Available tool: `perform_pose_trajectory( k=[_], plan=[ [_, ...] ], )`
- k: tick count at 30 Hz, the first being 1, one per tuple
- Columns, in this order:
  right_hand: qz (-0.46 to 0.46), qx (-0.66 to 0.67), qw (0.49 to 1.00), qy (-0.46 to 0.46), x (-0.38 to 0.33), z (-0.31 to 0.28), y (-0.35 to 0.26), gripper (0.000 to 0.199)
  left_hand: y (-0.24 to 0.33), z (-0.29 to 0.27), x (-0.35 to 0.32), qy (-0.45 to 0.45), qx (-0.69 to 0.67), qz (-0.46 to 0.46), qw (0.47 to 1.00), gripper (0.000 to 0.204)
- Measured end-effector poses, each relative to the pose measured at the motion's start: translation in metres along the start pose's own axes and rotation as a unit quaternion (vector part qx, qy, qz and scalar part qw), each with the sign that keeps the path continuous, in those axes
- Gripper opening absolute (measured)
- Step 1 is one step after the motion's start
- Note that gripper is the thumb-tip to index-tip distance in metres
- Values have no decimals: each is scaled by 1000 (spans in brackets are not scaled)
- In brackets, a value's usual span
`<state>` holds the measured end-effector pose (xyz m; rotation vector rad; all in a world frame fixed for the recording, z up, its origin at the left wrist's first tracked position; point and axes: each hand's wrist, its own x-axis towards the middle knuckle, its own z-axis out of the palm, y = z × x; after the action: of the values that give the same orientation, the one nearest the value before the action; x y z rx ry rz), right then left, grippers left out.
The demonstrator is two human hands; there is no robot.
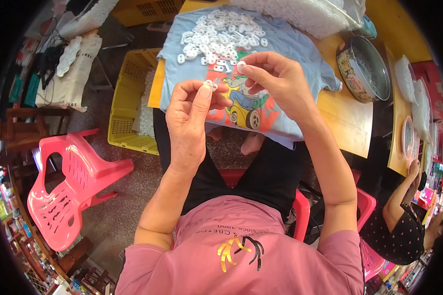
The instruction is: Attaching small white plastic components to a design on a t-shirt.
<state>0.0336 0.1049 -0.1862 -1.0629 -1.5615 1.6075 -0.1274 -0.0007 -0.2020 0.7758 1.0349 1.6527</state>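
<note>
A heap of small white plastic pieces (221, 34), many of them oval with two holes, lies on a light blue printed cloth (290, 54) over the table. My left hand (194, 105) is raised above the cloth's near edge, its thumb and fingers closed on a small white plastic piece (210, 84). To its right and slightly farther off, my right hand (275, 73) pinches a white ring-shaped piece (241, 67) between thumb and forefinger. The two pieces are apart. The finer shape of the left piece is partly covered by the thumb.
A yellow crate (125, 98) holding white pieces stands left of the table. At the right sits a round metal tin (363, 69) with small parts inside. A large white bag (300, 17) lies at the back. A pink chair (74, 182) is at left; another person (398, 216) sits at right.
</note>
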Motion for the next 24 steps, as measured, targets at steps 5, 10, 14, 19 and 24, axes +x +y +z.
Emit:
perform_pose_trajectory(
  k=[5,10,14,19,24],
  plan=[
    [21,105,994,1,-31,-15,1,27,-6,19,-2,-38,-6,-2,999,13],
    [31,209,977,10,-50,-25,8,26,-12,35,-7,-84,10,4,996,12],
    [-27,155,987,38,-60,-26,13,24,-17,45,-13,-90,-6,-25,996,12],
    [-169,-35,980,98,-65,-25,20,19,-21,52,-17,-101,2,-46,994,12],
    [-208,-109,967,96,-68,-27,20,20,-23,54,-17,-90,-9,-64,994,13]
  ],
)
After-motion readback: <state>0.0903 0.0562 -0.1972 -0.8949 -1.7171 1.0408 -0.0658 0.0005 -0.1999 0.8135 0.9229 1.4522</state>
